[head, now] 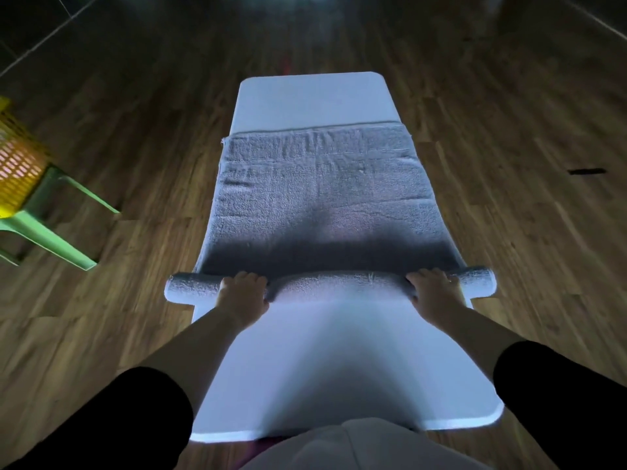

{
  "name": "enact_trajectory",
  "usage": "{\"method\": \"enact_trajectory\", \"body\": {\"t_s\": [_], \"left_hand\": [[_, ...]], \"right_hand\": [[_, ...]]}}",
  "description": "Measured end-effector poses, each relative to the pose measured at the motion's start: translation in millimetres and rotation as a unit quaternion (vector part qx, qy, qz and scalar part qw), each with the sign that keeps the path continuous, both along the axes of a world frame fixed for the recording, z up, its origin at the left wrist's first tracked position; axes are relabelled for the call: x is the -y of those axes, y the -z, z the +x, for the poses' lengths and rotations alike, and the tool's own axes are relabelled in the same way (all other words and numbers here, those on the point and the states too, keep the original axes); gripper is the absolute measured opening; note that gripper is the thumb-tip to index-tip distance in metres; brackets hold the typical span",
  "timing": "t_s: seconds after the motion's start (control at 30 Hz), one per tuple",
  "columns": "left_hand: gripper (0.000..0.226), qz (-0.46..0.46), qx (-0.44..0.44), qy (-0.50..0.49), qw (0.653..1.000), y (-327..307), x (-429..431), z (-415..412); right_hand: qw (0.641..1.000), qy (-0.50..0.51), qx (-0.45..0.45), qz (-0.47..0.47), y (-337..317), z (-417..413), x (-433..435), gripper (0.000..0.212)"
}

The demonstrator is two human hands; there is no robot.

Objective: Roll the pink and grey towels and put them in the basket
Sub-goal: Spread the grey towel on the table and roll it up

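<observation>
A grey towel (pixel 319 188) lies flat along a white table (pixel 315 100), and its near end is wound into a roll (pixel 336 284) that runs across the table's width. My left hand (pixel 241 295) grips the roll left of its middle. My right hand (pixel 432 291) grips it right of the middle. Both roll ends stick out past the table's sides. A yellow basket (pixel 17 164) stands at the far left, with something pink showing through its slotted wall. No loose pink towel is in sight.
The basket sits on a green plastic chair (pixel 51 222) at the left edge of view. Dark wooden floor surrounds the narrow table. A small dark object (pixel 587 171) lies on the floor at the right.
</observation>
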State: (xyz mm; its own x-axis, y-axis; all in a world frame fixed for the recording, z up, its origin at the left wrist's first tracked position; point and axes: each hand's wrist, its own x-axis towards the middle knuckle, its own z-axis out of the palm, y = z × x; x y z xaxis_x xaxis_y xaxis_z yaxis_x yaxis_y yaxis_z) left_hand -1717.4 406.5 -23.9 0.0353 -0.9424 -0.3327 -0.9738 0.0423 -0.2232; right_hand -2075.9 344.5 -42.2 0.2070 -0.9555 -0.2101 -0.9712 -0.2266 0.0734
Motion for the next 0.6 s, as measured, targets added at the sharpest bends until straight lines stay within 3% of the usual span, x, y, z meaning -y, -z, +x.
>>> {"method": "enact_trajectory", "body": {"t_s": [0.17,0.23,0.33,0.4,0.5,0.6], "left_hand": [[0.05,0.142,-0.066,-0.045,0.987,-17.1,3.2,8.4],[0.044,0.047,-0.061,-0.012,0.997,-17.5,-0.2,10.7],[0.033,-0.133,-0.136,-0.032,0.981,-8.1,-4.8,4.3],[0.043,-0.087,-0.124,-0.029,0.988,-0.7,-6.8,-1.8],[0.066,-0.011,-0.05,-0.012,0.999,4.6,-11.1,-6.1],[0.054,-0.023,-0.006,-0.015,1.0,3.3,-10.9,-5.8]], "right_hand": [[0.983,-0.04,-0.024,0.18,-22.5,-9.9,8.0,0.019],[0.993,-0.022,-0.004,0.118,-22.2,-14.8,9.6,0.027],[0.993,0.041,0.106,0.027,-7.5,-19.4,9.2,0.044],[0.989,0.029,0.127,0.064,-0.4,-18.3,4.8,0.045],[0.994,-0.014,0.081,0.069,7.5,-19.7,-1.7,0.048],[0.996,-0.024,0.071,0.057,3.7,-20.1,-0.2,0.027]]}}
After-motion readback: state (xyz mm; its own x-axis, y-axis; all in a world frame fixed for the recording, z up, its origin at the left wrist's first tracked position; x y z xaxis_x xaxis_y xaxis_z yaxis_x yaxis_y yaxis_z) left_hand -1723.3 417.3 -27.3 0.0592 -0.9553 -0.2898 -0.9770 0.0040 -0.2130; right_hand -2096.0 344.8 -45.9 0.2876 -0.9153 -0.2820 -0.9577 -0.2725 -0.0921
